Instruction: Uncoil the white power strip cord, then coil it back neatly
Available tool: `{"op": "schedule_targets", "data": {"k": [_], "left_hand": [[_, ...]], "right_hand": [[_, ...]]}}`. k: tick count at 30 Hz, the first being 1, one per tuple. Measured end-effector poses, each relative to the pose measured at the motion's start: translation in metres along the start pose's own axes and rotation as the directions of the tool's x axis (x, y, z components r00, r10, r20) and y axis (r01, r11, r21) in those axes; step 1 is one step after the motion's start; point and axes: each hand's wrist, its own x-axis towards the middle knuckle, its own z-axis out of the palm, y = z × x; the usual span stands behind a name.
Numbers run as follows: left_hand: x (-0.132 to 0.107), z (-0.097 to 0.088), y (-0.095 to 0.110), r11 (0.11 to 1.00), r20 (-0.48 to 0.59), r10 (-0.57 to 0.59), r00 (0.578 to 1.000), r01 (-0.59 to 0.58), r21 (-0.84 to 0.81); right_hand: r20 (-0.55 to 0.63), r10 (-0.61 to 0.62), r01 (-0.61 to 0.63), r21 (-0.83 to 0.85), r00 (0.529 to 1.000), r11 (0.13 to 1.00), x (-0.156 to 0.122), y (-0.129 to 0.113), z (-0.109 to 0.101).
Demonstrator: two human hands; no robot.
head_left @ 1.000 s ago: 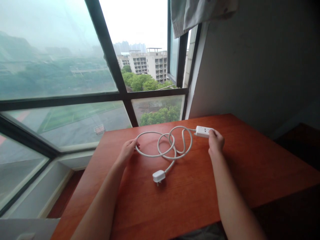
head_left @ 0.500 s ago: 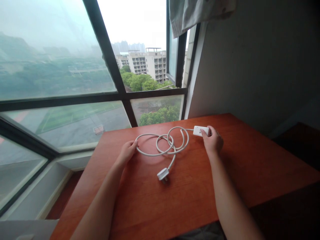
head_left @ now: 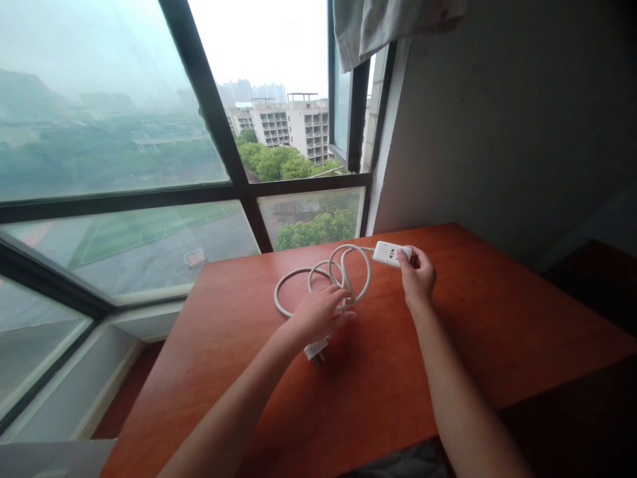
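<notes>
My right hand [head_left: 419, 271] grips the right end of a small white power strip [head_left: 386, 253], its thumb on the socket face. From the strip's left end a white cord [head_left: 277, 292] runs in loose loops over the tabletop. My left hand [head_left: 323, 311] is over the near part of the loops, fingers stretched forward and thumb apart. Part of the cord is hidden under it, and whether the fingertips touch the cord is unclear. Just below that hand, a white plug [head_left: 316, 349] lies partly covered, its prongs toward me.
The reddish-brown wooden table [head_left: 378, 385] reaches to the window [head_left: 298, 189] ahead. A grey wall [head_left: 472, 133] rises at the right, and a curtain [head_left: 383, 26] hangs at the top. Dark fabric [head_left: 403, 461] shows at the near edge.
My left hand has let go of the cord's left loop and moved right, over the loops' near side. My right hand has brought the power strip slightly left and up; the loops are drawn closer together.
</notes>
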Motion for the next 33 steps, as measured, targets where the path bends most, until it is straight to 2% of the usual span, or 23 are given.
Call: {"op": "schedule_targets", "data": {"k": [2,4,8,11,13,14,17,18,20,22,26,29,31,33], "left_hand": [[0.012,0.011,0.007,0.997,0.052,-0.019,0.998,0.015,0.075],[0.019,0.022,0.008,0.99,0.038,-0.057,0.998,0.052,0.132],[0.021,0.03,0.002,0.982,-0.079,-0.038,0.996,0.052,0.182],[0.012,0.019,-0.002,0.997,-0.232,-0.035,0.972,0.049,0.054],[0.004,0.008,-0.007,0.988,-0.356,-0.135,0.925,0.098,-0.12],[-0.001,0.001,-0.011,0.967,-0.414,-0.213,0.885,0.132,-0.217],[-0.014,-0.014,-0.025,0.842,-0.501,-0.472,0.726,0.203,-0.5],[-0.018,-0.018,-0.031,0.789,-0.496,-0.532,0.686,0.188,-0.586],[-0.026,-0.024,-0.041,0.686,-0.467,-0.6,0.649,0.118,-0.718],[-0.031,-0.028,-0.048,0.596,-0.424,-0.637,0.644,0.064,-0.8],[-0.035,-0.032,-0.052,0.454,-0.341,-0.679,0.65,0.007,-0.891],[-0.035,-0.034,-0.052,0.356,-0.295,-0.717,0.631,-0.033,-0.934],[-0.035,-0.034,-0.053,0.266,-0.243,-0.747,0.619,-0.057,-0.962],[-0.036,-0.035,-0.057,0.175,-0.182,-0.771,0.611,-0.071,-0.982]], "right_hand": [[0.015,0.037,-0.038,0.052,0.999,0.998,-0.001,0.0,0.001],[0.032,0.08,-0.082,0.079,0.996,0.993,-0.001,0.001,0.001],[0.01,0.087,-0.087,0.005,0.996,0.996,0.002,0.003,0.0],[-0.011,0.095,-0.095,0.025,0.995,0.995,0.004,0.0,-0.002],[-0.011,0.125,-0.123,0.098,0.992,0.987,0.005,-0.004,-0.003],[-0.009,0.149,-0.146,0.138,0.989,0.98,0.005,-0.006,-0.004],[-0.008,0.252,-0.242,0.242,0.968,0.94,0.008,-0.01,-0.008],[-0.01,0.293,-0.279,0.271,0.956,0.921,0.01,-0.009,-0.009],[-0.014,0.384,-0.36,0.313,0.923,0.879,0.014,-0.005,-0.013],[-0.033,0.467,-0.434,0.316,0.884,0.844,0.019,0.003,-0.017],[-0.079,0.555,-0.521,0.257,0.828,0.814,0.028,0.021,-0.025],[0.034,0.629,-0.609,0.298,0.777,0.735,0.03,0.028,-0.028],[0.113,0.617,-0.622,0.268,0.779,0.736,0.029,0.029,-0.028],[0.152,0.566,-0.586,0.185,0.81,0.789,0.025,0.027,-0.026]]}}
